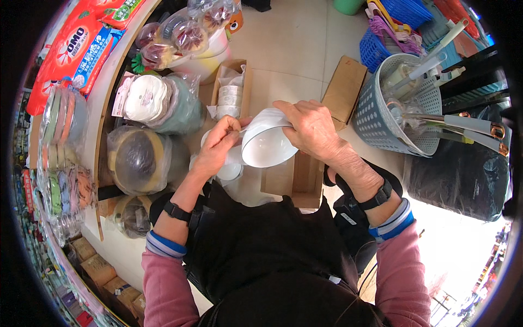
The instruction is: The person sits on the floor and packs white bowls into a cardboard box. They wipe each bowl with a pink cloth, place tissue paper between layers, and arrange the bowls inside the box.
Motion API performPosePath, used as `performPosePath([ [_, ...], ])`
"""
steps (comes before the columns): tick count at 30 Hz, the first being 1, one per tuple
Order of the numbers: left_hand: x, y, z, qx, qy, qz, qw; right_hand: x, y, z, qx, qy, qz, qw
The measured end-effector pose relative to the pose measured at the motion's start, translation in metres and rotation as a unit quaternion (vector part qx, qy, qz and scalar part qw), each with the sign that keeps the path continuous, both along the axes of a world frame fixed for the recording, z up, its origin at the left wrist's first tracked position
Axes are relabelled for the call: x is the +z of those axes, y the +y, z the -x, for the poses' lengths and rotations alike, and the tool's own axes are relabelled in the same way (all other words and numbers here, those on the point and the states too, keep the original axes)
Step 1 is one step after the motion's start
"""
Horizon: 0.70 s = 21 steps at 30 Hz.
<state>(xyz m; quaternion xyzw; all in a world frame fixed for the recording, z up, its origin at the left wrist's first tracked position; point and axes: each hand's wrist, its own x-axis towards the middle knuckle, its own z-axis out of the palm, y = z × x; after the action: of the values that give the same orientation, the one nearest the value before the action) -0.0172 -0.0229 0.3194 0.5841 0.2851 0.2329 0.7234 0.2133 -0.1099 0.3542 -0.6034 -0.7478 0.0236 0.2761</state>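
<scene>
Head view, looking straight down at a person crouched or seated over a tiled shop floor [294,32], forearms in pink sleeves coming up from the lower edge.

The right hand [310,128] is closed over the rim and outer wall of a white bowl [267,143], fingers curled across its top edge. The bowl is held in the air, tipped so its hollow faces the camera. The left hand [218,144] is pinched nearly shut at the bowl's left rim, thumb and fingertips pressed together on something thin and small; whether that is a sticker, a wrapper edge or just the rim itself cannot be told.

Directly beneath the bowl sit more white bowls or cups [229,171] on the floor, partly hidden by the hands. An open cardboard box [294,177] lies just right of them, and a second open carton with wrapped white crockery [230,98] stands beyond the left hand. Plastic-wrapped stacks of dishes [139,158] line the shelf to the left. A grey perforated basket of long-handled utensils [381,117] stands to the right.

The risk, as I judge it: the bowl hangs on one hand's grip over the rim alone. A tug from the left fingers could twist it loose, and it would likely drop onto the crockery or hard tile below and chip or break.
</scene>
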Motion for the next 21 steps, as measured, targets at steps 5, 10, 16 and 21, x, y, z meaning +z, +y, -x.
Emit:
performPosePath([
  [5, 0.001, 0.003, 0.001, -0.028, 0.016, -0.049, 0.998, -0.003, 0.001, -0.004, 0.009, -0.028, -0.05, 0.998],
  [10, 0.006, 0.005, -0.003, -0.043, 0.009, -0.116, 0.992, -0.005, -0.001, -0.005, -0.011, -0.054, -0.06, 0.997],
  [16, 0.028, -0.015, -0.025, -0.056, 0.138, -0.376, 0.915, -0.004, -0.004, -0.003, 0.012, -0.103, -0.038, 0.994],
  [21, 0.039, -0.036, -0.053, -0.041, 0.214, -0.54, 0.813, -0.002, -0.009, -0.009, 0.01, -0.147, 0.014, 0.989],
])
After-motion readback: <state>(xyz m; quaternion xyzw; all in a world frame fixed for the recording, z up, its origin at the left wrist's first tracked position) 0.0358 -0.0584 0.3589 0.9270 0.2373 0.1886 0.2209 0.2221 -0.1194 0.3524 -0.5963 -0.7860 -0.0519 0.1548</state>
